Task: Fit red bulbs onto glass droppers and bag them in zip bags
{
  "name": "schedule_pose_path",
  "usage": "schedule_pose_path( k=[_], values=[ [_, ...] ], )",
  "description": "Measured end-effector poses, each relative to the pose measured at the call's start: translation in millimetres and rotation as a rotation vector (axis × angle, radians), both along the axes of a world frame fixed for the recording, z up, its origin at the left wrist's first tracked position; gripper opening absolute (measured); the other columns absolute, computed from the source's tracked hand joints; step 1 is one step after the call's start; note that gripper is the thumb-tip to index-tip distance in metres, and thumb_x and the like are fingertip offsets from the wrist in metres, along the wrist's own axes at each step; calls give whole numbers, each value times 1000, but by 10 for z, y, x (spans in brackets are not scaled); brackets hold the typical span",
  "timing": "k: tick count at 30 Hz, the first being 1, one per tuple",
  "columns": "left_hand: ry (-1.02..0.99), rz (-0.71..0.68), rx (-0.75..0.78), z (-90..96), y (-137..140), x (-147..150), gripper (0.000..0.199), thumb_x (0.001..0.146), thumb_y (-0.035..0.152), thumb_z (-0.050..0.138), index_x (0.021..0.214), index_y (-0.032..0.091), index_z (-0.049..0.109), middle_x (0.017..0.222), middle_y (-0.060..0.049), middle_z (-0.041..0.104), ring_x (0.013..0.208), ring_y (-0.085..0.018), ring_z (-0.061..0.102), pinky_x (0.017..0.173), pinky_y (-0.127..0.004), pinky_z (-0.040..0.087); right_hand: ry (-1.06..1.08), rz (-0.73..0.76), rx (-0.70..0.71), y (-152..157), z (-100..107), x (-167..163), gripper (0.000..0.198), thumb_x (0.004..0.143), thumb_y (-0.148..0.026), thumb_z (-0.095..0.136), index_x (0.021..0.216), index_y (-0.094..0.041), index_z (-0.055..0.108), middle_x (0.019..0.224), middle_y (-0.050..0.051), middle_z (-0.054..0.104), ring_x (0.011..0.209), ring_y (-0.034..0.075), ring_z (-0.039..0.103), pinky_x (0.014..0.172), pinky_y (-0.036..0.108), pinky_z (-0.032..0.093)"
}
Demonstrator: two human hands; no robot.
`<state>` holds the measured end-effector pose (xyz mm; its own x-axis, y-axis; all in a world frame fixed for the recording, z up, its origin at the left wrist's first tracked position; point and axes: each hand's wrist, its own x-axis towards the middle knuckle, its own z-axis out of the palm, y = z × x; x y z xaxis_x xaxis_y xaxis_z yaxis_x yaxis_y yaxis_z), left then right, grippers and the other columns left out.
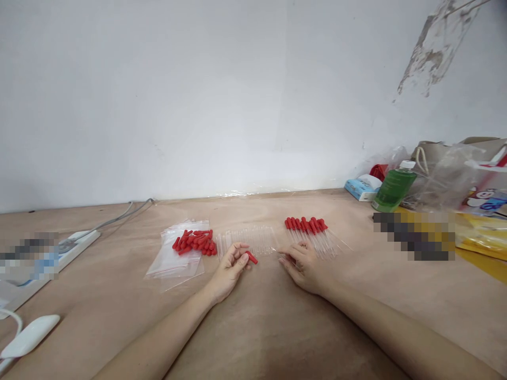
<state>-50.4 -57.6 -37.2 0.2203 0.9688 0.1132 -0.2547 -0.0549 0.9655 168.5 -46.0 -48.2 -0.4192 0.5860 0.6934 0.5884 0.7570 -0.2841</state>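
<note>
Between the thumb and fingers of my left hand (232, 269) is a red rubber dropper bulb (251, 257), its narrow end pointing right. My right hand (301, 265) is closed in a pinch at the right end of a row of clear glass dropper tubes (253, 240); a faint clear tube end shows at its fingertips. Left of the row, a pile of red dropper bulbs (196, 241) lies on clear zip bags (174, 258). Beyond my right hand, several droppers with red bulbs (304, 225) lie side by side, glass ends toward me.
A power strip (75, 244) with cables and a white plug-like object (31, 335) lie at left. At right stand a blue tissue pack (361, 189), a green bottle (394, 187) and plastic bags (439, 174). A white wall (198, 105) rises behind the wooden table (237, 338).
</note>
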Motion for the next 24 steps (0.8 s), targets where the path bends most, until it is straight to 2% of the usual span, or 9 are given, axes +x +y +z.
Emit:
schedule_pose_path(
  k=[2,5,10,18,21,24],
  values=[
    [88,-2,45,-2,-9,-11,28,74,33,63,95,16,57,82,-3,60,73,-11,52,70,-25,40,-39,15,2,-64,51,-31,19,84,-21,45,98,-19,58,65,-1,59,58,10,51,76,31,34],
    [153,-17,32,-10,-25,-23,23,73,32,63,88,15,59,86,-4,61,76,-12,54,78,-27,40,-84,36,-5,-154,104,-80,20,84,-20,44,100,-19,57,67,-1,60,59,10,52,78,32,33],
    [157,-6,23,-30,-34,-14,23,68,30,69,74,16,52,83,-1,61,78,-12,56,76,-26,41,-107,53,17,-194,90,-125,22,84,-20,43,101,-19,57,69,0,62,61,11,53,79,33,32],
    [142,-56,22,-41,-40,18,26,67,30,70,70,15,48,79,-1,61,79,-13,59,77,-28,43,-117,70,36,-151,31,-132,24,85,-22,42,104,-19,56,72,2,64,61,11,54,77,32,33],
    [109,-53,18,-48,-47,18,26,67,28,70,74,16,48,78,0,62,77,-13,61,76,-27,44,-124,80,6,-155,37,-135,25,86,-22,41,105,-20,56,72,2,64,61,11,54,77,32,33],
    [117,-37,17,-55,-50,15,30,66,27,71,88,17,54,82,-1,64,77,-13,62,77,-28,45,-120,92,-10,-161,45,-136,24,87,-23,39,102,-19,58,73,3,64,62,12,54,78,33,32]
  ],
)
